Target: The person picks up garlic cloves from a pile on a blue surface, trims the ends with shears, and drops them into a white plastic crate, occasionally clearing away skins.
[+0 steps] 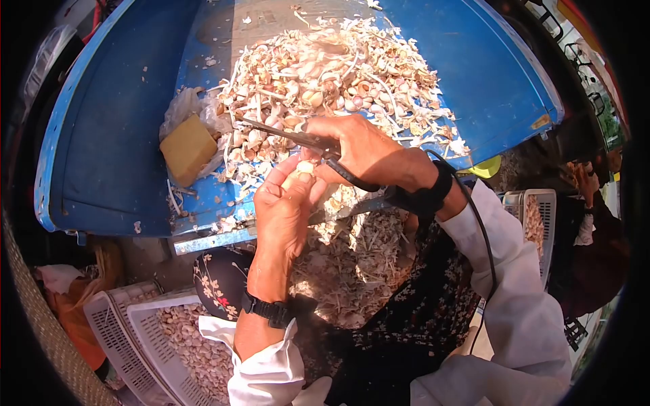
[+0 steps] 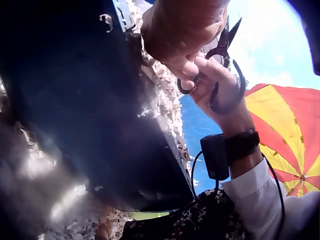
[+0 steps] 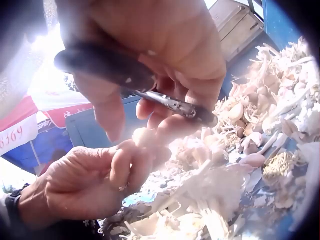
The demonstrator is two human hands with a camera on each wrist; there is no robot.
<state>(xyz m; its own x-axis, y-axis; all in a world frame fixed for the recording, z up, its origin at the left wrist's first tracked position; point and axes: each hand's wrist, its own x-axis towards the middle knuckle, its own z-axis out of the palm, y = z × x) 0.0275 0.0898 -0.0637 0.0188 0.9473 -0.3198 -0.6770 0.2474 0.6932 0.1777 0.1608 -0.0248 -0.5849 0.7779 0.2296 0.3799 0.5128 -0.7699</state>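
Observation:
Between the fingertips of the left hand (image 1: 281, 210) is a small pale garlic piece (image 1: 306, 167), seen also as a pale garlic piece (image 3: 144, 136) in the right wrist view. The right hand (image 1: 369, 152) grips dark scissors (image 1: 288, 135) by their looped handles, blades pointing left over the heap. Its fingertips meet the left hand's at the garlic. In the left wrist view the scissors (image 2: 225, 47) show their blades apart, with the right hand (image 2: 215, 90) around the handles. Beyond both hands spreads a heap of garlic, stalks and skins (image 1: 338, 74).
A blue metal tray (image 1: 115, 122) holds the heap. A yellowish block (image 1: 188, 150) lies on its left beside a plastic bag (image 1: 181, 107). White crates (image 1: 152, 325) with garlic stand lower left, another crate (image 1: 547, 230) at right. Skins (image 1: 359, 271) fill the lap area.

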